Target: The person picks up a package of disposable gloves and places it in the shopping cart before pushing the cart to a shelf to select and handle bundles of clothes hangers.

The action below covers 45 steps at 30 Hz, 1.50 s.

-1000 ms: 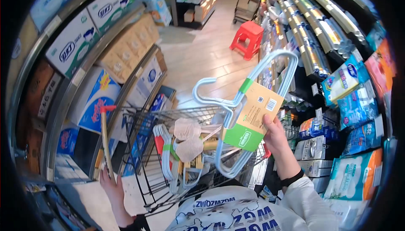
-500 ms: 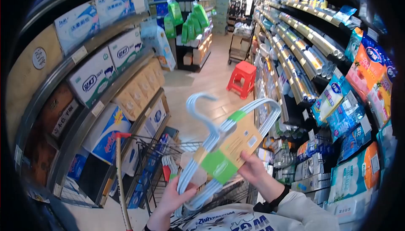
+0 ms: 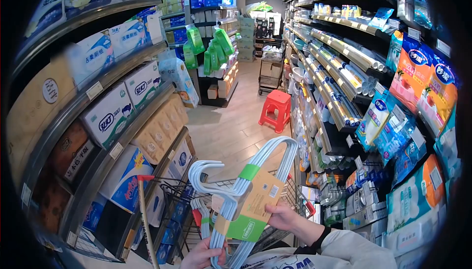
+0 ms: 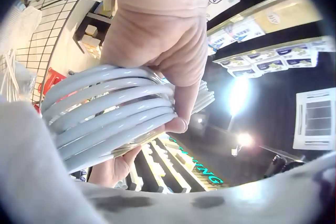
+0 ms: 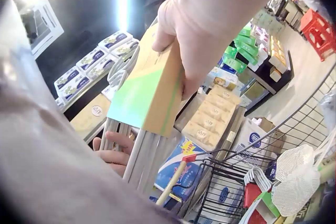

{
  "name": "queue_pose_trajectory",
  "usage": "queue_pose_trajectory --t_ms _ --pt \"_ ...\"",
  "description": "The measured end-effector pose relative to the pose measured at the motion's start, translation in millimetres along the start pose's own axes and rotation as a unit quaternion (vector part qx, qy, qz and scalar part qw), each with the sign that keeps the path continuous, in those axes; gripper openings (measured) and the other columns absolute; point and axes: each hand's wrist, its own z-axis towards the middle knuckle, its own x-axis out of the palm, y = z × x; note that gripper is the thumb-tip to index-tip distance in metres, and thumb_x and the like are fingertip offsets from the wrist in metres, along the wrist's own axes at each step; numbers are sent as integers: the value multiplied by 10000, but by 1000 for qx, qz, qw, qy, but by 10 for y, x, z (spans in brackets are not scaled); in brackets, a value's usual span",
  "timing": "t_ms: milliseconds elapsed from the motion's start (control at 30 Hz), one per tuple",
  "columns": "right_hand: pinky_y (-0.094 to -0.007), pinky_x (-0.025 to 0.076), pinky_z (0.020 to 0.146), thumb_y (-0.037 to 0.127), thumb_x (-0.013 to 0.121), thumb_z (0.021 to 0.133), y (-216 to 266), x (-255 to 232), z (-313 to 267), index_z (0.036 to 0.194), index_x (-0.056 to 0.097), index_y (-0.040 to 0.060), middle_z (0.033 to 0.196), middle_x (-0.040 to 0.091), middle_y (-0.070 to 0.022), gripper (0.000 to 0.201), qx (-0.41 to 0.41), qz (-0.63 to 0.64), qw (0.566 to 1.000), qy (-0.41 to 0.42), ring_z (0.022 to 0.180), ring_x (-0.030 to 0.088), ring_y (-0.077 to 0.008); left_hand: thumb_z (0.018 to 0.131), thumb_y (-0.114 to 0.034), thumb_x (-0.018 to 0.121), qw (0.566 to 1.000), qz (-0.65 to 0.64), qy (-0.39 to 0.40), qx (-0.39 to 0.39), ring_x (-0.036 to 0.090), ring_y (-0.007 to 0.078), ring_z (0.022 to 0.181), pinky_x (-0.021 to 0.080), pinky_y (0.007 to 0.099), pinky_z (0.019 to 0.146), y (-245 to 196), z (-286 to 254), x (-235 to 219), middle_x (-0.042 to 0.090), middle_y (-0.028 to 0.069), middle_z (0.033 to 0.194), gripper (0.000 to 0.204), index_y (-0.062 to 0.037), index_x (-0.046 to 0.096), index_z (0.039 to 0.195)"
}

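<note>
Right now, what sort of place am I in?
Most likely a supermarket aisle: there are rows of packaged goods, shelf-edge labels and a wire shopping cart near the hangers you're holding.

We have the hangers point(image 3: 238, 187) before us, near the cart point(image 3: 169, 188). Shelving point(image 3: 116, 150) runs along our left, more shelves point(image 3: 361, 25) line our right, and a stool point(image 3: 275, 112) stands on the floor point(image 3: 228, 121) ahead.

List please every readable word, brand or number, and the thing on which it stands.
"妙潔": orange packs.
"洁柔厕纸": tissue pack.
"本色平版": brown box.
"W": sweatshirt front.
"NG", beginning unclear: turquoise sign.
Hanger card, price tags, other packaging: too small or blurred.
</note>
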Motion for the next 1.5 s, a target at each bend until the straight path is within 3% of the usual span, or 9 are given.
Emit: queue_pose_trajectory --t_ms 267,467,733,967,1067,1133,1200,1300,1500 --pt "-416 338 1045 264 550 927 -70 20 -9 1394 295 74 1352 436 -88 565 8 -100 995 -3 1253 425 -235 803 -136 658 1000 18 -13 -14 570 216 562 447 320 532 12 -222 38 572 134 651 286 12 517 1003" --pt "-353 378 998 330 506 953 -35 152 225 1399 294 58 1306 463 -80 564 46 -224 973 7 1193 463 -195 770 -230 729 977 83 -131 144 518 233 406 402 347 379 -26 -410 170 533 132 525 327 12 539 882" --pt "-305 441 910 266 527 947 -166 -138 405 1278 462 25 1165 572 -106 414 154 -490 835 196 1028 567 -163 763 -273 755 904 86 -301 290 547 187 414 436 296 371 -87 -483 390 539 86 553 419 35 535 945" --pt "-353 484 842 237 556 906 -593 -123 273 1253 461 -9 1084 596 -169 436 154 -532 803 220 986 594 -259 735 2 639 785 274 -509 225 529 112 447 431 243 405 -254 -452 472 586 74 666 239 52 559 954" --pt "-404 474 859 318 600 867 -934 -28 213 1258 431 -37 1141 548 -226 554 67 -619 754 210 1041 561 -328 736 -6 661 775 299 -518 204 538 99 469 439 231 425 -235 -460 253 596 58 672 222 39 576 936" --pt "-450 459 879 396 644 815 -1179 205 227 1282 378 -61 1154 502 -268 706 57 -732 654 180 1074 523 -388 737 -35 688 729 379 -546 162 551 82 497 449 222 443 -218 -456 89 592 24 654 189 22 595 891" --pt "-454 469 865 438 657 788 -1400 422 285 1319 301 -58 1127 492 -275 809 71 -760 620 180 1061 526 -397 733 -111 734 718 415 -529 181 587 125 484 463 249 457 -147 -516 -288 606 42 608 194 -26 617 863" --pt "-445 514 765 377 596 842 -1942 548 287 1335 261 -22 1016 512 -232 717 46 -817 574 31 973 576 -369 733 -295 746 520 707 -445 178 614 272 544 479 332 495 -255 -666 -751 609 122 627 244 -116 621 843" --pt "-424 524 620 160 622 745 -2123 531 366 1380 213 -18 1032 511 -187 775 84 -861 496 -79 792 622 -341 781 -254 675 471 817 -253 218 623 254 603 477 373 532 -708 -478 -1185 613 52 639 131 -139 616 806"
